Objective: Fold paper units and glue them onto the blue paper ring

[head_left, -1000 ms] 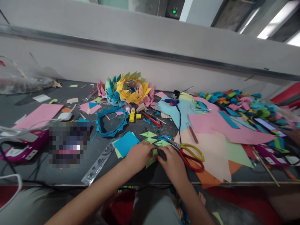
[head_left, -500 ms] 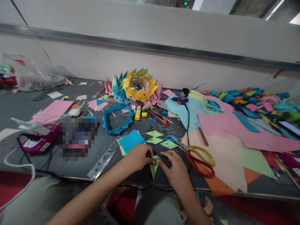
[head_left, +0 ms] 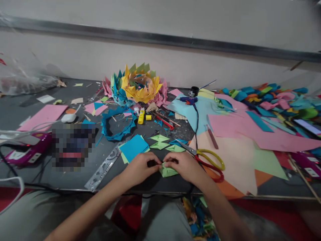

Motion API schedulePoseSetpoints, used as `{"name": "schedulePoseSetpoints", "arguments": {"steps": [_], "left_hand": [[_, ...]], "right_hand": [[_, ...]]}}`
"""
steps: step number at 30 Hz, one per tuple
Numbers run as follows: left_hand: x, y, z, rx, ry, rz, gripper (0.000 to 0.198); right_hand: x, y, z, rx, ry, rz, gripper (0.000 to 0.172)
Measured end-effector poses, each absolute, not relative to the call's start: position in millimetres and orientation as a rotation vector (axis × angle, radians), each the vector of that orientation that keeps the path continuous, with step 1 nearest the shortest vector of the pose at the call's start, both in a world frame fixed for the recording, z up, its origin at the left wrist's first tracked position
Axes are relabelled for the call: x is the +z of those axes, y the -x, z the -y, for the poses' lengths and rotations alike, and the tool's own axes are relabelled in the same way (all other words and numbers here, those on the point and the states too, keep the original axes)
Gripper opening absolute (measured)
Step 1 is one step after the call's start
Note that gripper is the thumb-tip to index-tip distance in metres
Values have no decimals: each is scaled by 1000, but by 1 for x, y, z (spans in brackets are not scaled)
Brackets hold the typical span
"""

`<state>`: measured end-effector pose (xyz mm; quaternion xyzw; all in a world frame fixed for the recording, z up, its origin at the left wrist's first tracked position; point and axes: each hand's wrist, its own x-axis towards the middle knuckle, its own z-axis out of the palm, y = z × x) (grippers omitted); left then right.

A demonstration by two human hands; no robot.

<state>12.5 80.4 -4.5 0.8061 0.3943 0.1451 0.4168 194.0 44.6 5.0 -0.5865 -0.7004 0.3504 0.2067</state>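
Close to the table's front edge, a folded piece of light green paper [head_left: 168,171] lies between my hands. My left hand [head_left: 143,169] pinches its left corner with thumb and fingertips. The fingers of my right hand [head_left: 184,165] are bent over its upper right part, thumb pressed against the paper. Just beyond sit several folded green paper diamonds [head_left: 159,145], with folded blue paper partly under one. Left of them is a stack of blue and green paper squares [head_left: 134,148]. Scissors [head_left: 206,159] with yellow and red handles lie to the right of my right hand.
A clear ruler [head_left: 103,170] lies at left. Behind are a blue paper ring [head_left: 103,124], a yellow glue stick [head_left: 141,116] and several folded-paper rings [head_left: 141,95]. A glue gun [head_left: 188,100] trails its cord toward the scissors. Large pink sheets [head_left: 225,125] cover the right side.
The green paper has turned from a narrow point facing me to lying sideways. My right hand has come in closer and now holds it too. The camera view has shifted slightly.
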Motion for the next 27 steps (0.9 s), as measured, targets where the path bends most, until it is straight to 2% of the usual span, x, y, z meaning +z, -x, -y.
{"name": "schedulePoseSetpoints", "arguments": {"steps": [9, 16, 22, 27], "left_hand": [[-14, -11, -76, 309, -2258, -1084, 8], [-17, -2, -84, 311, -2423, -817, 17], [-17, 1, -85, 314, -2498, -772, 22], [-14, 2, -80, 264, -2573, -801, 21]], "right_hand": [[-32, -192, -33, 478, 1350, 2151, 20], [-33, -204, -34, 410, 1195, 2320, 24], [-32, -208, -40, 281, 1099, 2468, 27], [-23, -209, -49, 194, 1020, 2707, 19]]}}
